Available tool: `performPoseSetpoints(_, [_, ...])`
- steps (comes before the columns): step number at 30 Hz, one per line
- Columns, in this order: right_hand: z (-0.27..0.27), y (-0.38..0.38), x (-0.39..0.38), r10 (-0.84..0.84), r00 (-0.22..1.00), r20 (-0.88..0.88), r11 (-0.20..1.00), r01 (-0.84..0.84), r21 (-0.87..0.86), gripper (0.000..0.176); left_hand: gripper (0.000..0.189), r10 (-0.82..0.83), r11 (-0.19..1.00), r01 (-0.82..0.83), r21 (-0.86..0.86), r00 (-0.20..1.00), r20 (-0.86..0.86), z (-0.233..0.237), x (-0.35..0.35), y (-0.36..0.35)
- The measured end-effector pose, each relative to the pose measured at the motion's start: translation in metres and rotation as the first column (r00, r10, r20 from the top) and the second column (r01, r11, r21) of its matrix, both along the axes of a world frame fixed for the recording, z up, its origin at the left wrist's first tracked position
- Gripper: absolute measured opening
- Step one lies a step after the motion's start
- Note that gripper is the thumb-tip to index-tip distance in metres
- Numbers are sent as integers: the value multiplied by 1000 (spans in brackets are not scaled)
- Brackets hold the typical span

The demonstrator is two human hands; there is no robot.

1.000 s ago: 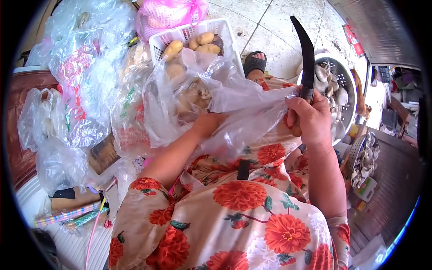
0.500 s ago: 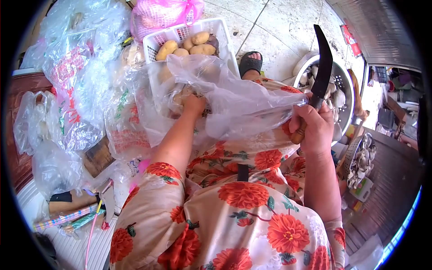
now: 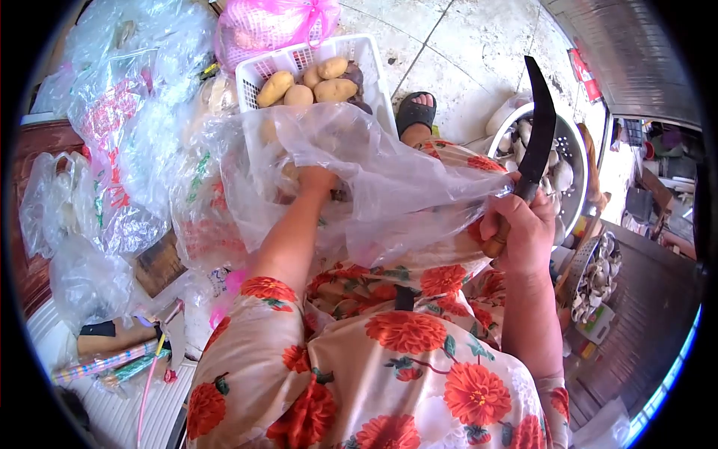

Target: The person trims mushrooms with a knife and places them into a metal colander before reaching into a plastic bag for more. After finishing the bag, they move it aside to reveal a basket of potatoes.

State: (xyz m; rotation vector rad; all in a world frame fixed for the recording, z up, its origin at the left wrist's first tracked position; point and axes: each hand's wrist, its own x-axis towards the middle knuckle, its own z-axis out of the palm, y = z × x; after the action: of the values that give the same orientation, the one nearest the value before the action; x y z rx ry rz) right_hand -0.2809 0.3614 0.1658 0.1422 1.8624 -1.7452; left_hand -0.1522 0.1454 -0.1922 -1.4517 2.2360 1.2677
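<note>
My right hand (image 3: 521, 228) is wrapped round the handle of a dark curved knife (image 3: 540, 127), blade pointing up. Its fingers also pinch the edge of a clear plastic bag (image 3: 389, 176), which is stretched across my lap. Reaching into the bag is my left hand (image 3: 317, 181), over the near end of a white plastic basket (image 3: 380, 82); its fingers are hidden by the film and the contents. Several potatoes (image 3: 336, 90) lie in the far half of the basket, with a few dark pieces beside them.
At the right stands a metal colander (image 3: 572, 150) of pale mushroom-like pieces, with a second perforated bowl (image 3: 583, 266) below it. A pink bag (image 3: 273, 30) sits behind the basket. Crumpled plastic bags (image 3: 120, 127) pile up at the left. My sandalled foot (image 3: 416, 112) rests on the tiles.
My left hand has gone slightly deeper under the plastic film, hiding its fingers. The bag's near side has shifted a little; the right hand still grips knife and bag edge.
</note>
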Motion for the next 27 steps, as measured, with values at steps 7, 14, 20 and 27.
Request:
performPoseSetpoints(7, [-1,0,-4,-1,1000,-24,999,0,-49,19,24,-77,980,16,-197,949,-306,51,18,-97])
performPoseSetpoints(14, [-10,2,-5,-34,993,-117,974,7,-228,18,33,206,749,-584,-313,654,-728,140,25,-254])
performPoseSetpoints(20, [-6,-18,-6,-57,995,-85,964,33,-263,15,31,-483,452,-281,-847,721,-497,241,-1,-285])
performPoseSetpoints(27, [4,-48,-13,477,878,43,856,-475,202,27,18,-678,573,609,-549,728,100,193,41,-312])
